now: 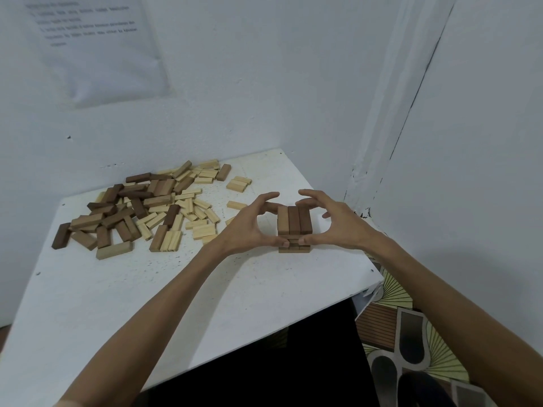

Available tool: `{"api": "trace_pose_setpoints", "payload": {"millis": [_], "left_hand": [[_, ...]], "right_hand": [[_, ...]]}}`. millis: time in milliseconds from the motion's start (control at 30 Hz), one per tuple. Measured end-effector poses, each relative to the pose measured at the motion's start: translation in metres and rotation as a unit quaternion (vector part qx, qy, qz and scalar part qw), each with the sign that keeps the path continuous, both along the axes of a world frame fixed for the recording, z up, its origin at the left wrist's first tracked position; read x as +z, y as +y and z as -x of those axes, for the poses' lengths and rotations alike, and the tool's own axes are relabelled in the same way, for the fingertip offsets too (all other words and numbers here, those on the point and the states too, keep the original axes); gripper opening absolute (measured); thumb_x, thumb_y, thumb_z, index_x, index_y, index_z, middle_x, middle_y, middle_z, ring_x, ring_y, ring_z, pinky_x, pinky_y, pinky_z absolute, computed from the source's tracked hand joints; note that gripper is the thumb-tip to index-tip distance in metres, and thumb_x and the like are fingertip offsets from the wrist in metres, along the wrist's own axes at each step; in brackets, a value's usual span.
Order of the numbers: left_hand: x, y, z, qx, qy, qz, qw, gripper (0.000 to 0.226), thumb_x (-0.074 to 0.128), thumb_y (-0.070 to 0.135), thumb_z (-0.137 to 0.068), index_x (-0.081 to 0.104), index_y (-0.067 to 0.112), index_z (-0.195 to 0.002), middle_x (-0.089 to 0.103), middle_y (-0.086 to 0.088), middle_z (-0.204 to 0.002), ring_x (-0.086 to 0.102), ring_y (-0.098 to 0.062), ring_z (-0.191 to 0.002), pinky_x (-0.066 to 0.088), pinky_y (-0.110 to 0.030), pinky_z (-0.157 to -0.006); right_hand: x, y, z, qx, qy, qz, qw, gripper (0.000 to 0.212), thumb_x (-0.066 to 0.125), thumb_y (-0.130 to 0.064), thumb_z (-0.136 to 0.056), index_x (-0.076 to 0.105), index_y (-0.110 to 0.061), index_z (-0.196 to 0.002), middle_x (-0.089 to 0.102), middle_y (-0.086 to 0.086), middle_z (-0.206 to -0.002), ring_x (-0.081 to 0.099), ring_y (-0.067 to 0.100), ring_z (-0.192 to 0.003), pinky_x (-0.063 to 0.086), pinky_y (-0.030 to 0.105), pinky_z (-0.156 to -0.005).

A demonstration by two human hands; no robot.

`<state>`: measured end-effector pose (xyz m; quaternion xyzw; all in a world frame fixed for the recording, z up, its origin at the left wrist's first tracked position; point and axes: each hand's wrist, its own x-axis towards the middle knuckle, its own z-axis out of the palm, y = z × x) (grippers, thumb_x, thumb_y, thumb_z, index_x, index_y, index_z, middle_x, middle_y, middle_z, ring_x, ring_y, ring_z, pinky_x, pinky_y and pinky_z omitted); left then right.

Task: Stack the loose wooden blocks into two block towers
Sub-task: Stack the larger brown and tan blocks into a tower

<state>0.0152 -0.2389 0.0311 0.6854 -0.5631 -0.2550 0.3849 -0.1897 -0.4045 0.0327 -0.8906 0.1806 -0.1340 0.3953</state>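
A short block tower (294,227) of brown wooden blocks stands near the right edge of the white table (123,292), its top layer three blocks side by side. My left hand (249,223) curls round its left side, thumb at the near edge and fingers at the far end. My right hand (332,220) mirrors it on the right side, thumb tip pressing the near lower corner. A large pile of loose blocks (147,207), dark brown, mid brown and pale, lies spread over the table's far left.
A few pale blocks (239,183) lie apart between the pile and the tower. White walls close the table in behind and to the right. A printed sheet (97,42) hangs on the back wall. Patterned floor (411,333) shows below the table's right edge.
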Motion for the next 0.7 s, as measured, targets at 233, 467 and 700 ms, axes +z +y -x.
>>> {"api": "trace_pose_setpoints", "payload": {"millis": [233, 467, 700], "left_hand": [[-0.007, -0.0033, 0.002, 0.009, 0.019, 0.002, 1.0, 0.106, 0.099, 0.028, -0.065, 0.038, 0.026, -0.152, 0.067, 0.013, -0.13, 0.056, 0.006, -0.126, 0.037, -0.029, -0.109], [-0.0084, -0.0038, 0.0009, 0.01, 0.029, 0.003, 1.0, 0.102, 0.099, 0.026, -0.065, 0.042, 0.024, -0.15, 0.07, 0.009, -0.127, 0.06, 0.001, -0.124, 0.04, -0.035, -0.115], [-0.0064, -0.0035, 0.0011, 0.013, 0.015, 0.003, 1.0, 0.106, 0.098, 0.035, -0.064, 0.039, 0.031, -0.151, 0.069, 0.015, -0.126, 0.055, 0.003, -0.129, 0.037, -0.037, -0.116]], "right_hand": [[-0.0077, 0.0002, -0.003, -0.009, 0.009, -0.014, 1.0, 0.104, 0.097, -0.038, -0.069, 0.037, -0.038, -0.154, 0.059, -0.02, -0.131, 0.049, -0.011, -0.126, 0.042, 0.014, -0.094], [-0.0084, 0.0018, -0.0028, -0.019, 0.003, -0.033, 0.999, 0.101, 0.097, -0.039, -0.067, 0.041, -0.037, -0.151, 0.063, -0.014, -0.13, 0.053, -0.006, -0.125, 0.047, 0.02, -0.092], [-0.0046, 0.0031, -0.0025, -0.021, 0.008, -0.033, 0.999, 0.102, 0.097, -0.04, -0.067, 0.041, -0.036, -0.152, 0.062, -0.017, -0.131, 0.053, -0.008, -0.124, 0.046, 0.02, -0.091]]}}
